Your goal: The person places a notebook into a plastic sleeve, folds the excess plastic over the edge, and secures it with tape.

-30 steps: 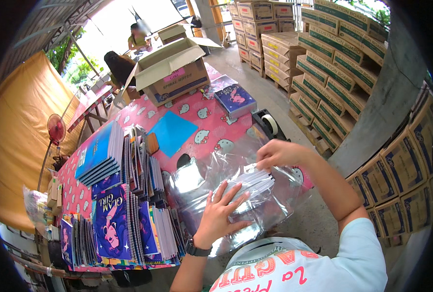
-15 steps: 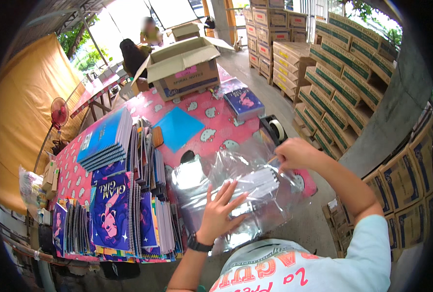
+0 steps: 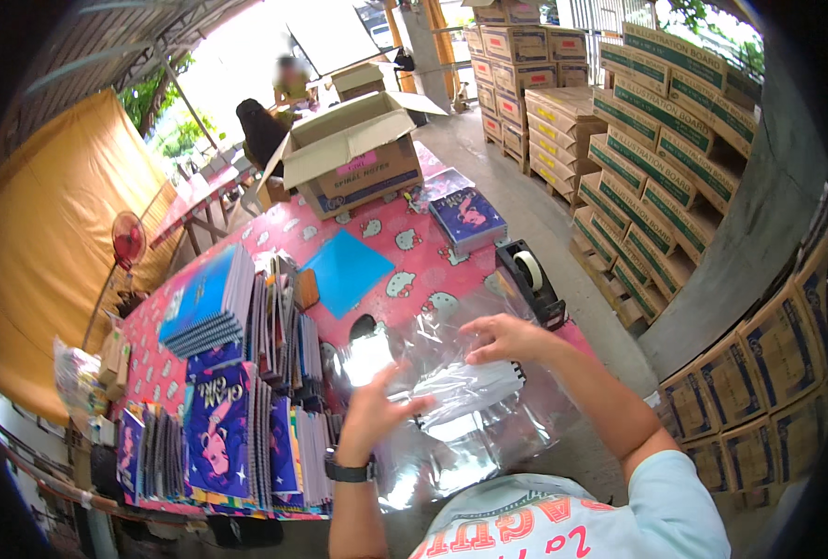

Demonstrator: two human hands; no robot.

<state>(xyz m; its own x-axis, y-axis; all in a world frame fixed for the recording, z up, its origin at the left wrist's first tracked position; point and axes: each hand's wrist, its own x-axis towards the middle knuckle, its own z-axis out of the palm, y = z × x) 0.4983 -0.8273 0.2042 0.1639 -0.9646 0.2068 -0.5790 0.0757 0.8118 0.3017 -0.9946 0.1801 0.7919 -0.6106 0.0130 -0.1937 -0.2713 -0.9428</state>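
Observation:
Clear plastic film [image 3: 433, 326] lies in front of me, with a white, spiral-bound notebook stack [image 3: 475, 389] under or inside it; glare hides how the layers run. My left hand [image 3: 381, 405], wearing a dark watch, hovers over the left part of the film, fingers apart and slightly blurred. At the stack's far right side is my right hand [image 3: 512, 337], its thumb and forefinger apart and pointing left over the film. A black tape dispenser [image 3: 532, 279] stands just beyond the right hand.
Left on the pink patterned table [image 3: 293, 219] are purple-covered notebooks [image 3: 218, 429] and blue-covered notebooks [image 3: 209, 298]. A blue sheet [image 3: 347, 270], an open carton [image 3: 363, 177] and another notebook stack [image 3: 470, 219] lie farther off. Boxes [image 3: 656, 168] line the right. People sit beyond.
My right hand has moved left from the film's right edge, its fingers opening. My left hand has lifted and shifted left from lying flat on the film.

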